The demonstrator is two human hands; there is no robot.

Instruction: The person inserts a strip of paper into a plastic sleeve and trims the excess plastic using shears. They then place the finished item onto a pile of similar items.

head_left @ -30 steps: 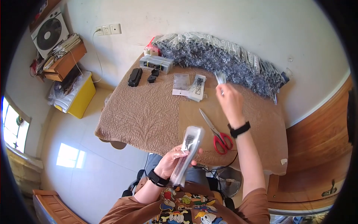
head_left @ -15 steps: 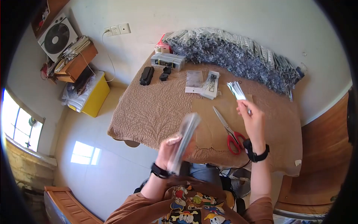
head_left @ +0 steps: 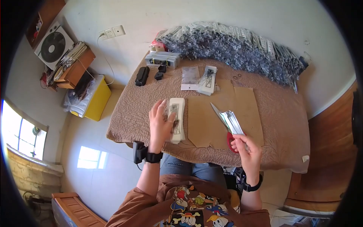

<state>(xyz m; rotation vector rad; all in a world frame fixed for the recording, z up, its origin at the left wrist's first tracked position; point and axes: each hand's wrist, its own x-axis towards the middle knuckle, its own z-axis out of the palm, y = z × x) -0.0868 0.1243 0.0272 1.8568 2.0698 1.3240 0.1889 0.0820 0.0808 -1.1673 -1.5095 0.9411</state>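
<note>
My left hand (head_left: 160, 125) has its fingers spread at the left edge of a stack of printed plastic sleeves (head_left: 177, 119), which lies flat near the table's front. Between the fingers of my right hand (head_left: 246, 149) is a bundle of shiny strips (head_left: 231, 122), fanned at its upper end. Below that bundle lies a pair of scissors (head_left: 216, 109) with red handles, partly hidden by the bundle and my fingers. The scissors rest on a brown cardboard sheet (head_left: 200, 130).
A long pile of clear packets (head_left: 242, 53) runs along the wall. Near it are bundled sleeves (head_left: 162, 59), a black case (head_left: 141, 76), small black pieces (head_left: 159, 76), a clear bag (head_left: 190, 77) and another sleeve stack (head_left: 207, 80). The quilted cloth (head_left: 124, 121) covers the table.
The sleeve stack has gone from my left hand's grip down onto the table, and my left fingers have opened. My right hand has moved lower with its bundle, over the scissors.
</note>
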